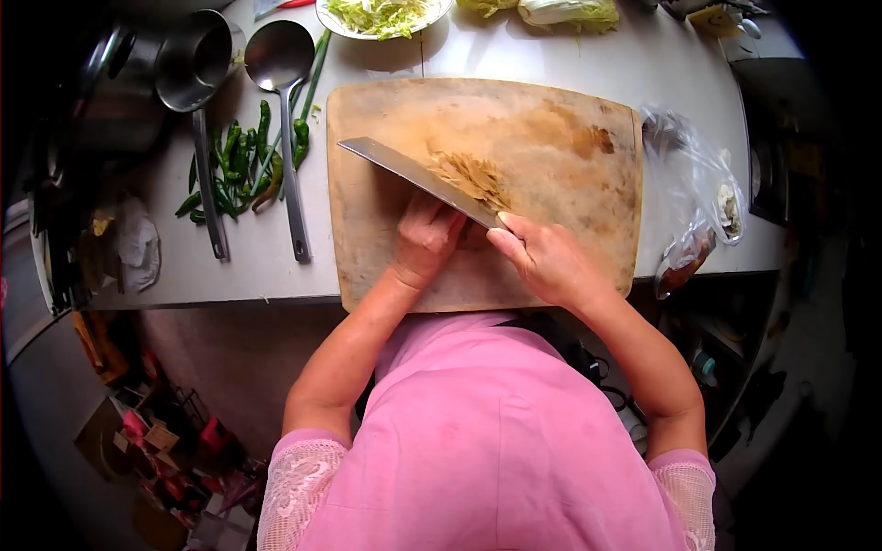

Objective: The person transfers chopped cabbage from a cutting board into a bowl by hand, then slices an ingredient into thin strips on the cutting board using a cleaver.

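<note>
My right hand (548, 260) is wrapped round the handle of a cleaver (409, 171), whose long blade slants up to the left across the wooden cutting board (570, 220). Close against the near side of the blade is my left hand (428, 237), its fingers curled and closed. The blade partly covers those fingertips, so what they press or hold is hidden. Just beyond the blade lies a small heap of thin brown slices (469, 176), which I cannot name more exactly. A dark wet stain marks the board's far right.
Left of the board lie a ladle (280, 60), a deep scoop (195, 64) and several green chili peppers (241, 158). Behind it stand a bowl (372, 35) of shredded cabbage and a cabbage piece (570, 13). A clear plastic bag (703, 174) sits at the right.
</note>
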`<state>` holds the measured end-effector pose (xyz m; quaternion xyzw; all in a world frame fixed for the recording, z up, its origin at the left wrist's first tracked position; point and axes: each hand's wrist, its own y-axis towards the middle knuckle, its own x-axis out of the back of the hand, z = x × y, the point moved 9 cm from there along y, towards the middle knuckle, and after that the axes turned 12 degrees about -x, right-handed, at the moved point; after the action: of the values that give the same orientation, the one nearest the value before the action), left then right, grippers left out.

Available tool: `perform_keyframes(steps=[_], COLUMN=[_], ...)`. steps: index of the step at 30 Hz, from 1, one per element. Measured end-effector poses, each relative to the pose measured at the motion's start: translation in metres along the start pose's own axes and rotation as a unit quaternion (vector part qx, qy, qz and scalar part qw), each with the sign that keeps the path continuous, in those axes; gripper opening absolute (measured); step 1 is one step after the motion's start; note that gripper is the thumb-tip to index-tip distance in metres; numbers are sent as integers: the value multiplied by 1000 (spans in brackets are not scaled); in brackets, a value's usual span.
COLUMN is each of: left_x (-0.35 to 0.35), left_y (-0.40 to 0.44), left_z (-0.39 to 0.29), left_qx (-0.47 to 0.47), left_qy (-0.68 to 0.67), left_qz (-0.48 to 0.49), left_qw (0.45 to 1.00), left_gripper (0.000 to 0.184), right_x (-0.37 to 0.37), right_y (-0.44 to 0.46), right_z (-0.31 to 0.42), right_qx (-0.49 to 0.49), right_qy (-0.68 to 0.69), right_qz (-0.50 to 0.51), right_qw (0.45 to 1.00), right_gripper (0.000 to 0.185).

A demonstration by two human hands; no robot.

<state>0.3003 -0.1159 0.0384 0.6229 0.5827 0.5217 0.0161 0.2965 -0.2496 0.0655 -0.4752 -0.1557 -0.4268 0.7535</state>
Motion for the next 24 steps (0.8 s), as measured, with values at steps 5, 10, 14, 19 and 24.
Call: perform_keyframes(steps=[5,10,14,19,24], left_x=[4,2,6,5,4], left_y=[1,0,4,3,1], left_z=[-6,-3,-7,-5,-4], left_qx=[-27,3,-21,-3,-4], left_qy=[7,-4,-7,-10,-1], left_qz=[-21,-6,-23,-4,-10], left_qw=[999,1000,999,1000,1000], left_gripper=[21,21,21,23,23], right_x=[5,11,-1,8,-4], right_y=[-10,-24,-4,-26,-5], right_z=[-12,-14,-15,-21,-10], right_qx=[-3,-78,-19,-33,-83], right_qy=[88,5,46,61,-37], right_qz=[34,58,-14,29,59], right_qw=[996,995,999,997,994], right_gripper=[31,32,39,41,36])
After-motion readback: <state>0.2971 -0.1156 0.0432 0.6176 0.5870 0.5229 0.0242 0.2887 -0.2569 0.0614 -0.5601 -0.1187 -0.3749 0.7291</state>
